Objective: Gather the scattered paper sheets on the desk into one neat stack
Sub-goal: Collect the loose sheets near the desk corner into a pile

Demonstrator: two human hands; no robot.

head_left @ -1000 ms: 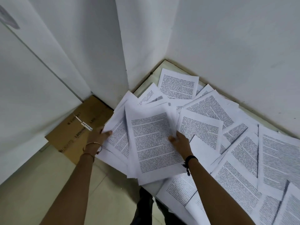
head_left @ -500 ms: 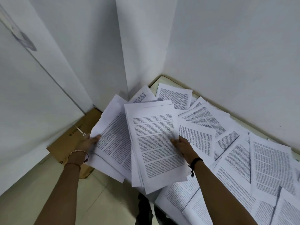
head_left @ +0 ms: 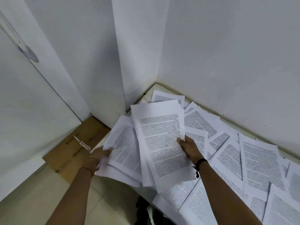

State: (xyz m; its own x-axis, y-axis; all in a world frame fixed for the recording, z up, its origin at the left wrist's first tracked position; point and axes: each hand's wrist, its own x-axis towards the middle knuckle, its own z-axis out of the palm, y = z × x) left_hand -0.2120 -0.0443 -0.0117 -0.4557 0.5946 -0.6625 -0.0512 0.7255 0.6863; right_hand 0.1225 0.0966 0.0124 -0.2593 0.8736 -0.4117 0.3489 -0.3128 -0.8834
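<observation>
I hold a loose bundle of printed sheets (head_left: 159, 143) lifted above the desk's left end. My right hand (head_left: 188, 147) grips its right edge, thumb on the top page. My left hand (head_left: 99, 155) grips the bundle's left side, where several sheets (head_left: 125, 143) fan out unevenly and curl. Many more printed sheets (head_left: 258, 164) lie scattered and overlapping on the desk (head_left: 158, 86), from the far corner to the near right.
White walls close the desk in at the back and left corner. A flattened cardboard box (head_left: 78, 146) lies on the tiled floor (head_left: 40, 200) to the left, below the bundle. A dark shape (head_left: 142, 211) shows under the desk edge.
The bundle has risen off the desk and tilted more upright. My left hand slid lower along the fanned left sheets. The camera tipped upward, showing more wall.
</observation>
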